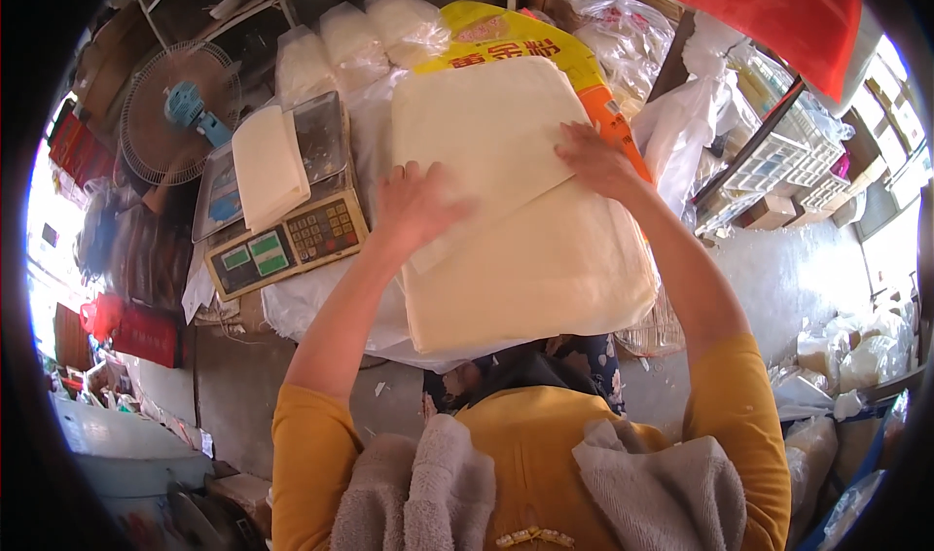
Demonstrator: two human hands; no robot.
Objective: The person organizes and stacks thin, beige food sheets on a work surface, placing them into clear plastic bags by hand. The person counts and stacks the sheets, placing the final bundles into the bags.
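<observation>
A thick stack of thin, cream-coloured sheets [525,274] lies before me, its near side hanging close to my lap. Over its far half is a loose or folded-back sheet [481,120], whose near edge runs slantwise across the stack. My left hand [419,204] is blurred above the left side of this sheet, thumb apart from the fingers; whether it touches is unclear. At the sheet's right edge rests my right hand [595,157], palm down with fingers spread. A digital scale [292,244] stands to the left, bearing a small folded pile of similar sheets [270,164].
Behind the stack are a yellow and orange printed sack [529,33] and several clear bags of pale contents [354,44]. An electric fan [182,113] stands beyond the scale. White plastic crates [773,161] are at right, and red cloth or plastic [788,18] hangs above.
</observation>
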